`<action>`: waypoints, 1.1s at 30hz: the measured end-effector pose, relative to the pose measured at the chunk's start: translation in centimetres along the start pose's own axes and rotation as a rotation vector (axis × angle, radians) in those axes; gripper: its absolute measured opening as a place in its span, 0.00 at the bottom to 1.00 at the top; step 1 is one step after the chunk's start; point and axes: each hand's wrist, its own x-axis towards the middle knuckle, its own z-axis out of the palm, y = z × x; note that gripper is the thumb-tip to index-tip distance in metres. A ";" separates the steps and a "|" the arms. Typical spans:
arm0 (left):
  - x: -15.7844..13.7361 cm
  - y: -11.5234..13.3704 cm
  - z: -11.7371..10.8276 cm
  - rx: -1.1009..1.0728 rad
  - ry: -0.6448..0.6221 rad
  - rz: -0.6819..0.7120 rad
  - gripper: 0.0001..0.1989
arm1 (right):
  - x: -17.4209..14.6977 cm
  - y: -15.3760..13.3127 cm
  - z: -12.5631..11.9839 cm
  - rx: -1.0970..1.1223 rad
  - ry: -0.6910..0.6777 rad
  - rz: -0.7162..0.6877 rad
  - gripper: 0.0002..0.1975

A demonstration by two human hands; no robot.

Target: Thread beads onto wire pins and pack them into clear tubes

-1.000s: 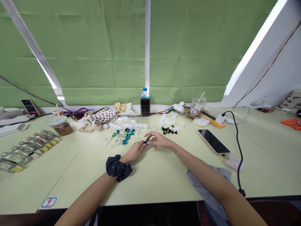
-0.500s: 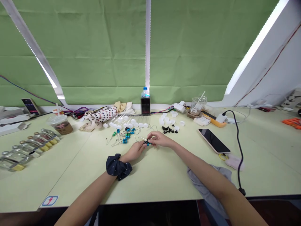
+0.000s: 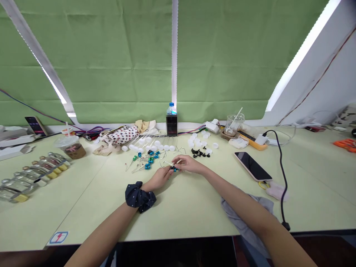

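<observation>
My left hand point(image 3: 159, 178), with a dark scrunchie point(image 3: 140, 197) at the wrist, is closed on a small black-and-blue part point(image 3: 174, 168). The fingertips of my right hand point(image 3: 188, 164) are pinched at the same part from the other side and partly cover it. Just left of the hands lie several blue and green metal pieces point(image 3: 147, 167) with thin bent wires. Beyond my right hand is a heap of small black parts point(image 3: 200, 152), with white round caps point(image 3: 198, 141) around it.
Clear tubes with white caps point(image 3: 148, 139) lie farther back, before a bottle point(image 3: 171, 124). On the left are a drink cup point(image 3: 74, 149) and a row of glass vials point(image 3: 39, 174). A phone point(image 3: 253, 165), a black cable point(image 3: 283, 174) and a yellow-edged meter point(image 3: 255, 142) lie right.
My right fingertips have shifted slightly left and up over the small part. The part's black section has turned or moved a little within my fingers. My left hand is nearly still.
</observation>
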 end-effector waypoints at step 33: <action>0.0 0.0 -0.1 -0.015 -0.003 -0.004 0.17 | -0.3 0.0 -0.1 0.009 -0.049 0.073 0.22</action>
